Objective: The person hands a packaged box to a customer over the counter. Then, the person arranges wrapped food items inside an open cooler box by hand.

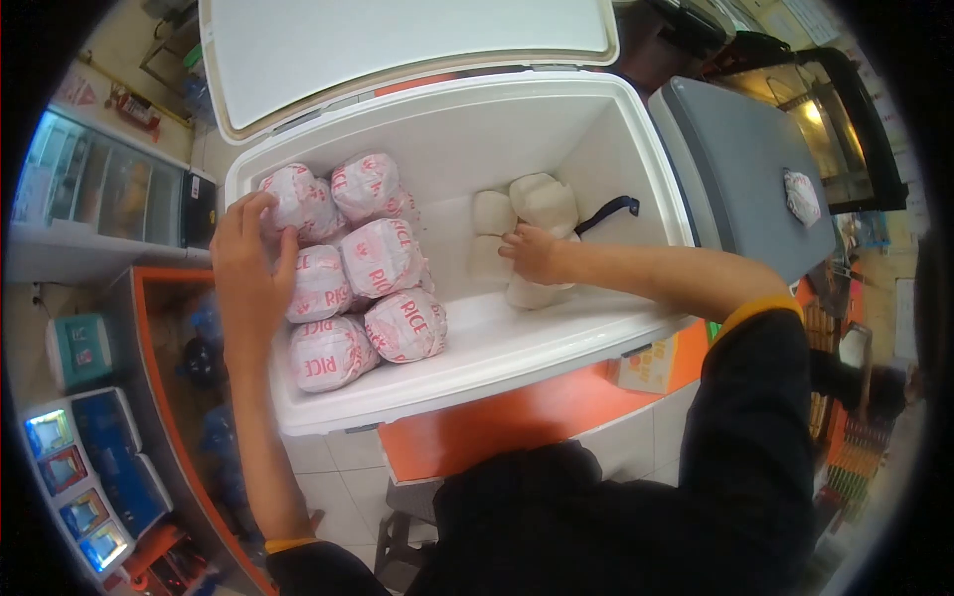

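Observation:
In the white cooler box [477, 368], paper packs printed "RICE" in red are stacked at the left. My left hand [248, 260] has its fingers and thumb curled against the side of the far-left rice pack [301, 204]. Another rice pack [383, 256] lies in the middle of the stack. Toward the right, plain tan paper-wrapped packs [545, 204] sit together on the cooler floor. My right hand [534, 254] reaches down among them, its bent fingers closed on a tan pack [487, 260] and partly hiding it. A dark strap [608, 211] lies beside these packs.
The cooler's lid [407, 40] stands open at the far side. Right of the cooler is a grey-topped container [745, 169] with one wrapped pack [801, 197] on it. An orange surface [487, 427] shows below the near rim. A glass-fronted cabinet [99, 179] stands at left.

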Demonstrator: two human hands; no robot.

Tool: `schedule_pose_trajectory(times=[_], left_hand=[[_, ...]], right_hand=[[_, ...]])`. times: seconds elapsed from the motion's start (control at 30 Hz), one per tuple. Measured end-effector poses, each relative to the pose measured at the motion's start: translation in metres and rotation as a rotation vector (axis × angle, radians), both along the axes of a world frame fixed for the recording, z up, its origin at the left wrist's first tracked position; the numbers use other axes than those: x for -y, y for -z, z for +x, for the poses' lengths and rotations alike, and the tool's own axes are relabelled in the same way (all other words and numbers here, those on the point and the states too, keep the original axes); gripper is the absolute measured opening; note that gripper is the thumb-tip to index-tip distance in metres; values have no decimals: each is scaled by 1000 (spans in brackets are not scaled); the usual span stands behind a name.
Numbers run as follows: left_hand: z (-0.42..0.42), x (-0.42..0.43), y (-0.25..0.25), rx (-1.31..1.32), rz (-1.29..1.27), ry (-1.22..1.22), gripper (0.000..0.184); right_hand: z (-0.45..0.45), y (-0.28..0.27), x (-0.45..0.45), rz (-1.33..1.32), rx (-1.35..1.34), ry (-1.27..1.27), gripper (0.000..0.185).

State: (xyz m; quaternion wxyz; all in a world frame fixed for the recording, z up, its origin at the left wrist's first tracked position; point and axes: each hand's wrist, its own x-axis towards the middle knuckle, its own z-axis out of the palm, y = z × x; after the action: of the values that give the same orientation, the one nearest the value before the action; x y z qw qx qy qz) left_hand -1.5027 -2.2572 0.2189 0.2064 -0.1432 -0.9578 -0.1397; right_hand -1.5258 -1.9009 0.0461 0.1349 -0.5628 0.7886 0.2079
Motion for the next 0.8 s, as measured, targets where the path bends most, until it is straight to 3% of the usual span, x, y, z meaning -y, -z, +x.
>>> schedule_pose_trajectory(times=[0.1, 0.17, 0.23, 0.27, 0.33, 0.37, 0.43, 0.47, 0.53, 0.57, 0.63, 0.77, 0.8], left_hand=[[1, -2, -1, -19, -20, 7, 36], [1, -10, -8, -170, -136, 29, 35], [-4, -27, -26, -128, -84, 134, 34], [-6, -39, -31, -80, -18, 230, 32], [-20, -69, -35, 42, -35, 374, 31], [-30, -83, -36, 163, -49, 509, 30], [-55, -101, -19, 283, -166, 649, 28], [-67, -98, -11, 280, -172, 640, 28], [-85, -88, 2, 407, -431, 630, 29], [-88, -85, 1, 411, -434, 630, 29], [-94, -85, -4, 530, -534, 653, 28], [-92, -86, -5, 527, -574, 643, 30], [-92, -87, -8, 551, -518, 602, 34]], right_hand=[[-8, 3, 32, 131, 131, 96, 23], [-43, 4, 52, 160, 542, 310, 31], [-61, 9, 67, -189, 566, 637, 40], [-66, 16, 73, -196, 571, 640, 40], [-74, 32, 83, -476, 687, 1031, 52], [-73, 45, 87, -482, 685, 1028, 52], [-65, 69, 99, -873, 1235, 1246, 49], [-64, 53, 105, -875, 1237, 1234, 49], [-59, 26, 112, -311, 916, 941, 55], [-49, 33, 110, -312, 921, 939, 55], [-30, 51, 92, -136, 320, 410, 57], [-29, 65, 73, -115, 316, 362, 47], [-34, 64, 74, -206, 389, 477, 42]])
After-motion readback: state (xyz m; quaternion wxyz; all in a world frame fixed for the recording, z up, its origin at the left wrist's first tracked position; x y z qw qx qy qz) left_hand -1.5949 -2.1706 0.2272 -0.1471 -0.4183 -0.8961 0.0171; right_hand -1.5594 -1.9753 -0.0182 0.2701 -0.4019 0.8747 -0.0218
